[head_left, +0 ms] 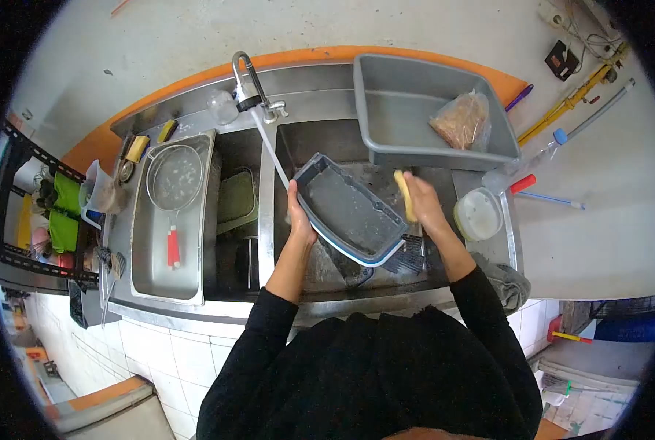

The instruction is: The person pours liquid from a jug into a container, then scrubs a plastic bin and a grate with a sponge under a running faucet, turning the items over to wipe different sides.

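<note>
My left hand (pixel 300 220) grips the left rim of a grey plastic bin (pixel 351 209), which is tilted over the right sink basin (pixel 316 275). Its inside looks wet, and a pale blue edge runs along the near side. To the right of the bin, my right hand (pixel 425 204) is closed around a yellow sponge (pixel 403 195), held apart from the bin's wall. From the tap (pixel 248 94) a stream of water (pixel 270 150) runs down to the bin's left edge. A dark, bristle-like object (pixel 406 257) is partly hidden beneath the bin.
A larger grey tub (pixel 386 150) with a clear bag (pixel 461 121) stands at the back right. A round soapy container (pixel 479 214) and a cloth (pixel 507 282) lie right of the basin. Leftward, a metal pan (pixel 170 282) holds a red-handled strainer (pixel 173 248).
</note>
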### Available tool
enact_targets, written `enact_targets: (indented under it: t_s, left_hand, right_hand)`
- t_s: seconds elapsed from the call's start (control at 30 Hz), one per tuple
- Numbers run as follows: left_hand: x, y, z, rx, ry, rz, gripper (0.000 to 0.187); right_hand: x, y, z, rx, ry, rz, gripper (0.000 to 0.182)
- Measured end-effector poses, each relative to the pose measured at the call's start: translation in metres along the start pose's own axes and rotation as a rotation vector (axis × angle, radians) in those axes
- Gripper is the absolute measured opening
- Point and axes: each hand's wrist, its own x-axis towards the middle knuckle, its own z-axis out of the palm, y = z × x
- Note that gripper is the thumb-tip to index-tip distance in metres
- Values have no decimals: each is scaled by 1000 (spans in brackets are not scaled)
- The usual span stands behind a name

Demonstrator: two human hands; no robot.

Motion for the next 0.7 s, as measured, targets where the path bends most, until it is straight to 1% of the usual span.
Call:
enact_targets:
  t_s: [0.03, 0.07, 0.13, 0.17, 0.2, 0.23, 0.27, 0.3, 0.33, 0.37, 0.43, 0.47, 0.5, 0.53, 0.57, 0.6, 0.63, 0.67, 0.7]
  left_hand:
    - [0, -1, 1, 22, 11, -9, 81]
    - [-2, -1, 3, 26, 10, -13, 81]
    - [-5, -1, 6, 76, 58, 24, 81]
    - [-4, -4, 4, 78, 56, 21, 81]
    - [-1, -6, 2, 108, 71, 105, 77]
    - [3, -9, -2, 135, 86, 191, 73]
    - [7, -12, -10, 156, 49, 239, 66]
    - [13, -14, -21, 178, 12, 288, 60]
    - [23, -19, -32, 120, -58, 313, 53]
    - [31, -18, -44, 144, -121, 298, 50]
    - [42, -17, -61, 93, -53, 342, 53]
    - [18, 1, -39, -36, -41, 320, 58]
    - [15, 9, -38, -108, 20, 307, 65]
    - [11, 15, -38, -137, 31, 295, 64]
    - [9, 18, -41, -164, 41, 280, 64]
    - [10, 18, -44, -165, 41, 274, 64]
    - [13, 17, -46, -54, 53, 319, 63]
    - [15, 15, -47, 55, 63, 367, 62]
    - [18, 12, -48, 55, 59, 366, 62]
  right_hand:
    - [0, -14, -1, -5, 178, -187, 42]
    - [-1, -29, 2, -2, 182, -184, 42]
    - [-2, -57, 15, -35, 97, -112, 32]
    - [-3, -67, 26, -108, 55, -207, 29]
    - [1, -70, 44, -61, -25, -234, 29]
    - [-4, -84, 54, -133, -52, -396, 29]
    - [-3, -79, 75, -175, -63, -533, 26]
    - [-4, -74, 92, -155, -19, -761, 22]
    - [-11, -73, 106, -203, -167, -663, 22]
    - [-28, -86, 110, -331, -196, -488, 23]
    - [-39, -70, 122, -215, -204, -522, 21]
    - [-43, -65, 120, -218, -211, -526, 21]
    - [-46, -57, 114, -274, -304, -536, 18]
    - [-47, -51, 107, -333, -397, -544, 17]
    - [-42, -42, 102, -336, -402, -542, 17]
    - [-35, -34, 98, -530, -481, -697, 17]
    - [-32, -30, 95, -726, -557, -848, 16]
    - [-32, -28, 95, -859, -616, -833, 15]
    - [-32, -26, 96, -861, -614, -831, 15]
